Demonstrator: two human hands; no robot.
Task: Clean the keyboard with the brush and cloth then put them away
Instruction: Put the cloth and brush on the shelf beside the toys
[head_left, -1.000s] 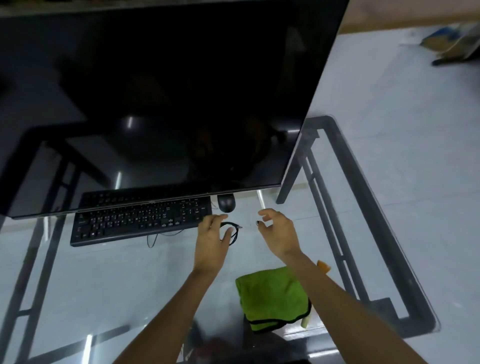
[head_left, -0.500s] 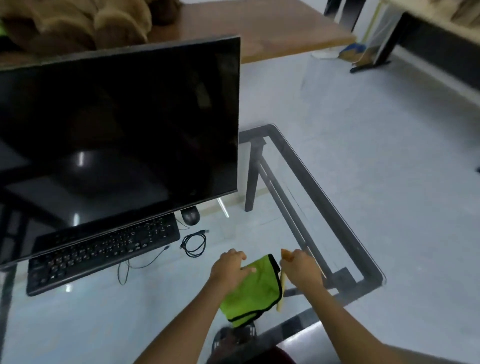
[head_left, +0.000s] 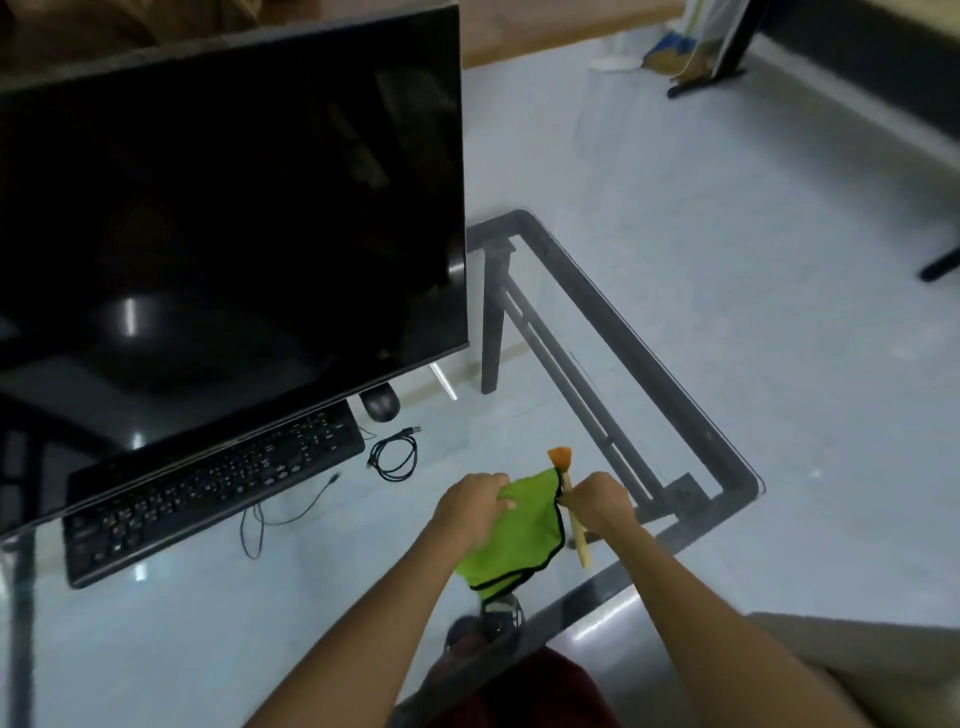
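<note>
1. The black keyboard (head_left: 213, 486) lies at the far left of the glass table (head_left: 156, 649), slanting up toward the right, partly under the lower edge of the dark monitor (head_left: 228, 218). Neither hand touches it.
2. A thin black wire (head_left: 280, 512) trails from the keyboard's front edge onto the glass.
3. Just right of the keyboard's upper end sits a black mouse (head_left: 380, 404), and in front of it a small coiled cable (head_left: 395, 456), well apart from both hands.
4. The left hand (head_left: 470, 506) is on the upper left corner of the green cloth (head_left: 519, 535); its fingers are curled down and bunch the fabric, so the cloth lies under and to the right of them. The rest of the cloth spreads flat toward the table's near edge, its black trim showing along the right and lower sides.
5. The brush (head_left: 570, 499) runs along the cloth's right edge, orange bristles pointing away from the person, pale handle pointing back.
6. The right hand (head_left: 597, 501) has its fingers curled closed round the middle of the brush handle; bristles stick out beyond the fingers, and the handle's end shows beneath the wrist.
7. The table's dark metal frame (head_left: 675, 405) runs along the right side.
</note>
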